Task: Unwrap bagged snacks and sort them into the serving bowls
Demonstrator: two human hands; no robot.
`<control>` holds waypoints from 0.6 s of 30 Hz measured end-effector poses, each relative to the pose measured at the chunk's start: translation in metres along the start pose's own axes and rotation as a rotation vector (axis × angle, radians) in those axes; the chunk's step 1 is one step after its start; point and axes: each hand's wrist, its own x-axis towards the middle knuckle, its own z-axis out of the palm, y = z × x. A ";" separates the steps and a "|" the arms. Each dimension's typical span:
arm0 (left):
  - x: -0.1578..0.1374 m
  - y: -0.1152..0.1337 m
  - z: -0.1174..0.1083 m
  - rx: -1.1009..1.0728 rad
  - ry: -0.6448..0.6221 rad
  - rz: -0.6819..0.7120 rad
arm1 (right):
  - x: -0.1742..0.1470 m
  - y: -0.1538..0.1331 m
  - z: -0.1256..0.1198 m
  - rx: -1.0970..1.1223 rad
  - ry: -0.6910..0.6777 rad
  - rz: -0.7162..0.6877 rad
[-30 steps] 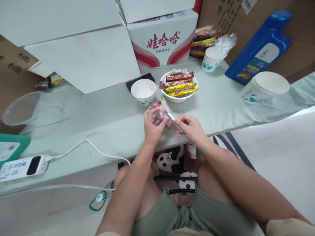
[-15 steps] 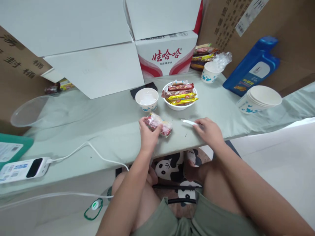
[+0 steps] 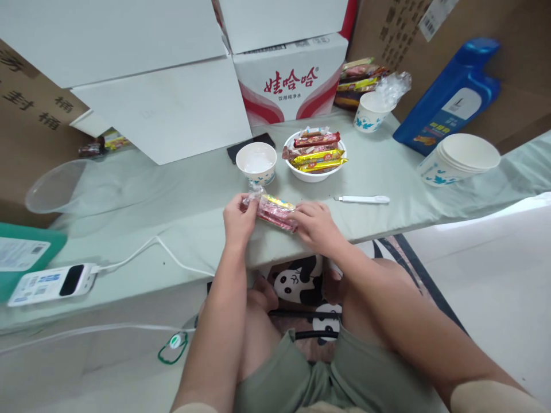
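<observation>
A clear plastic-wrapped bundle of snack sticks (image 3: 276,213), red with a yellow one on top, lies between my hands over the table's front part. My left hand (image 3: 239,221) pinches the crinkled plastic at its left end. The fingers of my right hand (image 3: 315,225) are closed on its right end. Behind the bundle stands a paper cup (image 3: 257,163) with something whitish inside. Beside it, a white bowl (image 3: 312,176) holds several wrapped snack sticks (image 3: 321,156). To the right of my right hand, a white utility knife (image 3: 364,199) lies on the cloth.
At the right are stacked paper cups (image 3: 467,158), a blue bottle (image 3: 451,97) and a cup with crumpled plastic (image 3: 373,112). White boxes (image 3: 289,86) line the back. A power bank (image 3: 55,284) with a white cable (image 3: 174,252) lies left, near a clear lid (image 3: 64,186).
My right hand has let go of the utility knife, now lying on the table, and moved left onto the bundle. The bundle has turned so its yellow stick shows; my left hand has shifted left.
</observation>
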 end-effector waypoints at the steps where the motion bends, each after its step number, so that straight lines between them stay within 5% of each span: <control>1: -0.002 0.002 -0.002 -0.046 0.034 -0.036 | 0.000 0.004 -0.002 -0.012 0.011 0.018; 8: 0.002 0.002 -0.020 -0.107 0.190 -0.285 | -0.020 0.052 -0.035 -0.210 0.263 0.264; 11: 0.004 -0.003 -0.023 0.035 0.158 -0.209 | -0.027 0.053 -0.044 -0.284 0.435 0.331; 14: 0.003 -0.003 -0.020 0.092 0.114 -0.016 | -0.027 0.035 -0.043 -0.153 0.451 0.157; 18: 0.001 0.005 -0.011 0.164 0.027 -0.004 | -0.022 -0.004 -0.022 0.035 0.122 -0.164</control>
